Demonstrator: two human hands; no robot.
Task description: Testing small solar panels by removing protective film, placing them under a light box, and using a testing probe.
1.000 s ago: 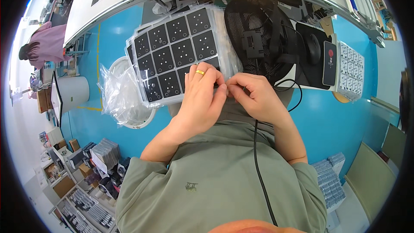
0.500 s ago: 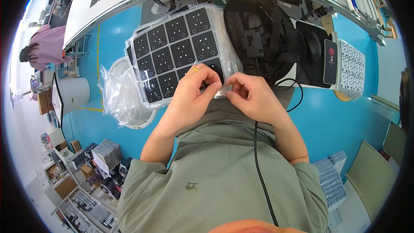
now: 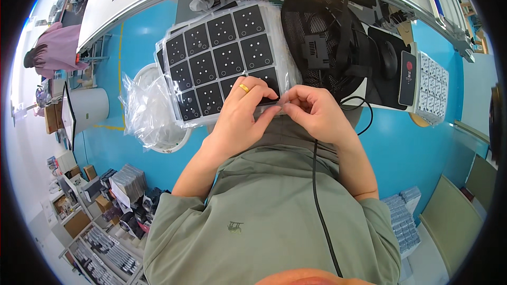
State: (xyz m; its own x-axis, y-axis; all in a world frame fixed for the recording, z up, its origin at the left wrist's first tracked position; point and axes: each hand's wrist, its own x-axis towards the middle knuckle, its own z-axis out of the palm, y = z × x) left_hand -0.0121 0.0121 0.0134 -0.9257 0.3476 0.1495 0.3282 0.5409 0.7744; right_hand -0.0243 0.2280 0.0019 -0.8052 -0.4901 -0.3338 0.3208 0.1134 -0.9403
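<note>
A stack of clear plastic-covered sheets lies in front of me, its top sheet (image 3: 228, 59) bearing rows of black squares with small white dots and rings. My left hand (image 3: 244, 110), with a gold ring, rests over its near right part, thumb and fingers pinched at the edge. My right hand (image 3: 317, 113) meets it at the near right corner, thumb and forefinger closed together. Between the fingertips a bit of the clear plastic edge shows; anything smaller there is hidden.
Left of the sheets, crumpled clear plastic bags (image 3: 148, 108) fill a white bin (image 3: 178, 146). On the right are a black mesh object with straps (image 3: 301, 31), a mouse (image 3: 390, 59), a phone (image 3: 407, 79) and a stack of trays (image 3: 432, 87). A black cable (image 3: 318, 195) hangs across my shirt.
Both hands have shifted slightly right relative to the sheet's corner, and their fingertips have come closer together. My left fingers have stretched further toward the right hand.
</note>
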